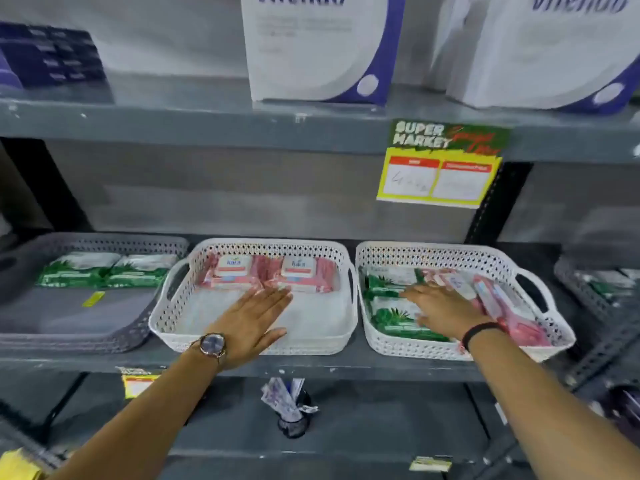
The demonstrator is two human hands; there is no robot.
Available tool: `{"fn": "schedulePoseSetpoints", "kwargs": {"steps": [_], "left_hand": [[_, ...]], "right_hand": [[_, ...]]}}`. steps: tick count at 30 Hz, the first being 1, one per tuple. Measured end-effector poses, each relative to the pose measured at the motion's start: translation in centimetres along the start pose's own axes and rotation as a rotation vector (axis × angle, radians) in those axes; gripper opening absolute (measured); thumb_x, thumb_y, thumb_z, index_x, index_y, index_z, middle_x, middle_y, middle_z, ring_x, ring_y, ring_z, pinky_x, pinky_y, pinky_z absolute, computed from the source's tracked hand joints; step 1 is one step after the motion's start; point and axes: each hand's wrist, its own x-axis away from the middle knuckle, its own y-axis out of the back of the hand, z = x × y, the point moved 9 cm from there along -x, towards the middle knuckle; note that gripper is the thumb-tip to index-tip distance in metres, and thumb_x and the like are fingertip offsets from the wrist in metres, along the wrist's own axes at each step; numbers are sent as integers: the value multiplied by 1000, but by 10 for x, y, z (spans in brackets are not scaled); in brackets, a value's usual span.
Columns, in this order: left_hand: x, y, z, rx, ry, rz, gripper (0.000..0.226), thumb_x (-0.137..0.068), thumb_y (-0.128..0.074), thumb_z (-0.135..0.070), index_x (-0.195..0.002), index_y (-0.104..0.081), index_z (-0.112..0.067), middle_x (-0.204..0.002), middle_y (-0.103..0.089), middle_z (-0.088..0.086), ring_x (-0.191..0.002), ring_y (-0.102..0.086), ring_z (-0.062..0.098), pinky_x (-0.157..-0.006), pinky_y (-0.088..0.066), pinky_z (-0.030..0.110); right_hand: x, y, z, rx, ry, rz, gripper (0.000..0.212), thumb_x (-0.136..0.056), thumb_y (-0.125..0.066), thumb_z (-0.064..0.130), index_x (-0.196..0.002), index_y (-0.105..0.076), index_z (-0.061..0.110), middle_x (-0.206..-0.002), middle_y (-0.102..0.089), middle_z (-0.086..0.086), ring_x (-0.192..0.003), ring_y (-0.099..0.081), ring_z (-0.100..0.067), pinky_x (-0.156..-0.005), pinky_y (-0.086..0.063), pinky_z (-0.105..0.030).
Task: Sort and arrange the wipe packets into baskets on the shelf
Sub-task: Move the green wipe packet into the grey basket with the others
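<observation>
On the grey metal shelf [311,367], the left hand [251,322] lies flat and empty, fingers spread, over the middle white perforated plastic basket [249,341], just before two pink wipe packets [266,273] at its back. The right hand [445,311], open-palmed, rests on mixed green and pink packets [394,310] in the right white basket [460,258]; whether its grip holds any I cannot tell.

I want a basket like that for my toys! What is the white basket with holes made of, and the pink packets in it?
The white basket looks like moulded plastic, matte: its walls carry even rows of punched holes. The pink packets seem to be soft plastic film, slightly glossy and crinkled at the ends.
</observation>
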Motion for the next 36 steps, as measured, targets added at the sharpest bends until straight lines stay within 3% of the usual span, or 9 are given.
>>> {"fn": "schedulePoseSetpoints", "kwargs": {"steps": [5, 9, 12, 16, 22, 25, 27, 31, 36], "left_hand": [[-4, -32, -11, 62, -159, 6, 55, -97, -4, -46, -144, -2, -17, -131, -53, 6, -119, -50, 20, -107, -17, 30], [10, -27, -24, 103, -316, -9, 51, -98, -7, -41, -142, -21, -18, -130, -55, 2, -115, -54, 17, -100, -35, 29], [14, -26, -29, 86, -375, -7, 50, -99, -10, -36, -134, -37, -15, -131, -54, 1, -118, -52, 17, -99, -34, 29], [16, -31, -29, 45, -377, -11, 49, -98, -15, -36, -134, -36, -12, -136, -48, 3, -123, -45, 19, -102, -29, 31], [14, -32, -28, 32, -368, 49, 54, -97, -14, -43, -140, -28, -13, -138, -46, 4, -125, -41, 20, -107, -24, 33], [17, -29, -21, -2, -326, 72, 55, -97, -11, -44, -137, -32, -13, -137, -47, 4, -125, -43, 19, -110, -14, 32], [27, -25, -8, -1, -261, 62, 54, -98, -11, -44, -142, -21, -15, -138, -45, 5, -127, -37, 19, -110, -11, 31], [67, -9, 50, -6, -72, 25, 52, -98, -12, -43, -142, -12, -14, -139, -39, 6, -128, -31, 19, -111, -8, 31], [152, 10, 157, -4, 194, 53, 52, -98, -13, -43, -143, -10, -17, -135, -45, 9, -125, -34, 21, -113, -4, 28]], "right_hand": [[-26, -34, -12, 29, -88, 218, 85, -75, -72, 19, -141, -18, 21, -153, -20, -9, -140, -20, -28, -116, -16, -53], [-32, -39, -12, 59, -119, 138, 87, -77, -69, 18, -142, -13, 19, -154, -18, -8, -140, -18, -28, -117, -12, -53], [-31, -40, -13, 58, -115, 89, 91, -74, -72, 31, -143, -13, 18, -153, -22, -6, -139, -20, -25, -118, -11, -49], [-26, -35, -17, -55, -126, -7, 87, -74, -70, 39, -142, -18, 19, -149, -30, -4, -137, -26, -22, -118, -7, -43], [-14, -4, -23, -208, -146, -87, 91, -70, -68, 50, -142, -21, 22, -148, -32, -7, -134, -33, -26, -115, -26, -43], [-15, 36, -21, -182, -151, -213, 85, -68, -72, 41, -138, -31, 16, -138, -44, -14, -126, -38, -31, -105, -34, -42], [-19, 64, -6, -212, -128, -291, 83, -66, -75, 36, -136, -35, 15, -133, -47, -15, -121, -39, -33, -101, -36, -41], [-43, 106, 70, -280, 26, -389, 84, -63, -79, 30, -134, -39, 10, -130, -48, -18, -118, -38, -35, -101, -33, -38], [-104, 128, 218, -339, 284, -340, 93, -58, -66, 55, -135, -35, 13, -131, -47, -14, -121, -39, -31, -102, -32, -35]]}}
